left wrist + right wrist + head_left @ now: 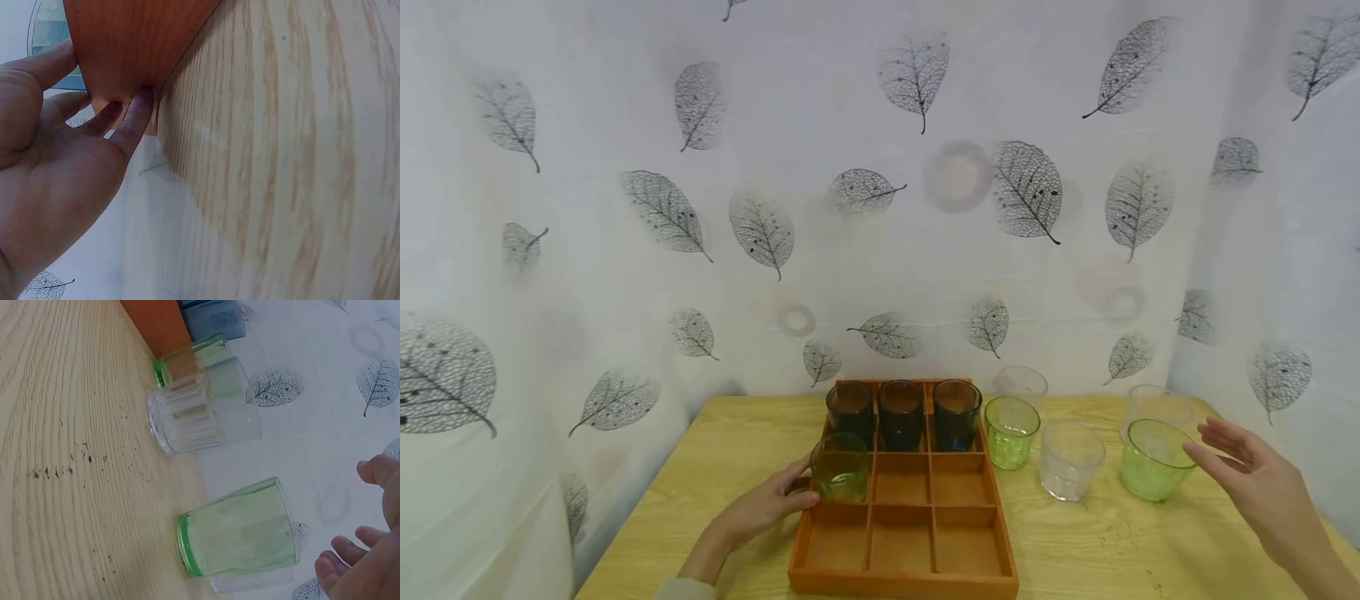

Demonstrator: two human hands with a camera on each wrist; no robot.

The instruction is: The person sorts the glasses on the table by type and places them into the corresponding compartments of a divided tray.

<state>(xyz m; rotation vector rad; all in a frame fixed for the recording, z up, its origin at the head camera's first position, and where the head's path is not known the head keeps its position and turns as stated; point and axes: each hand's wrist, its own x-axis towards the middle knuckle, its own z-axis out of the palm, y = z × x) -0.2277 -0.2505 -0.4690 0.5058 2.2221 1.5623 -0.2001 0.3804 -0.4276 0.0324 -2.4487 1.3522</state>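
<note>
My left hand [763, 510] rests against the left side of a sectioned wooden tray [904, 582]; its fingertips touch the side wall [134, 47] in the left wrist view. Right by that hand, a green glass [840, 479] stands in the middle row's left compartment. Three dark blue glasses [901, 417] fill the back row. Over on the right, my right hand [1262, 482] is held with fingers spread and bent a little, holding nothing, close beside another green glass [1156, 467]. In the right wrist view a gap shows between its fingers and that green glass [240, 531].
Between the tray and the right-hand green glass stand a green glass [1009, 437] and a clear glass [1070, 467]. Two more clear glasses, one [1021, 381] behind the tray's right side, stand farther back. A leaf-patterned curtain [865, 267] hangs behind the wooden table [700, 467].
</note>
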